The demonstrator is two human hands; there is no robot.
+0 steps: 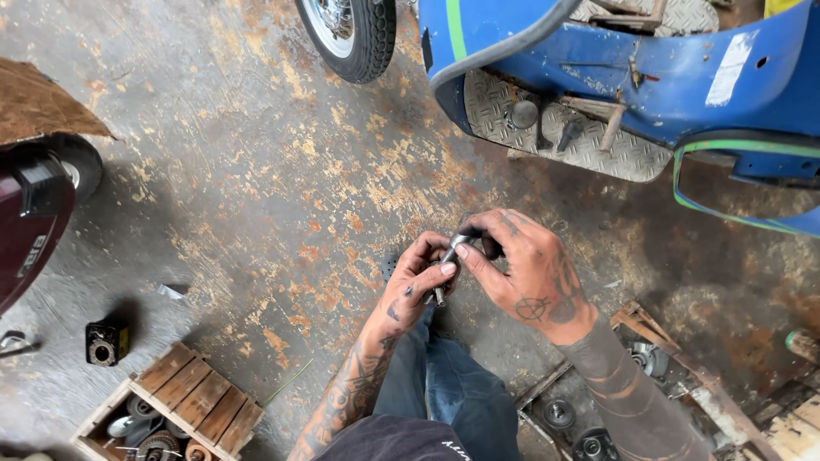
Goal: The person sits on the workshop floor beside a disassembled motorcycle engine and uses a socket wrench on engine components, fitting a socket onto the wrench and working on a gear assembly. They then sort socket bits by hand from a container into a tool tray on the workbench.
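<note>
Both hands meet over the stained concrete floor (256, 171), just above my knee in blue jeans (444, 384). My left hand (418, 282) pinches a small metal bolt-like part (440, 294) between fingers and thumb. My right hand (525, 265) grips a short metal tool with a dark handle (465, 241), its tip resting on the same part. The piece between the fingers is mostly hidden.
A blue scooter body (649, 77) with a checker-plate footboard (598, 145) and its front tyre (354, 34) stands ahead. A dark red vehicle (30, 230) is at left. A wooden crate of metal parts (184, 401) lies lower left, a small black box (107, 341) beside it, and trays of bearings (598, 418) lower right.
</note>
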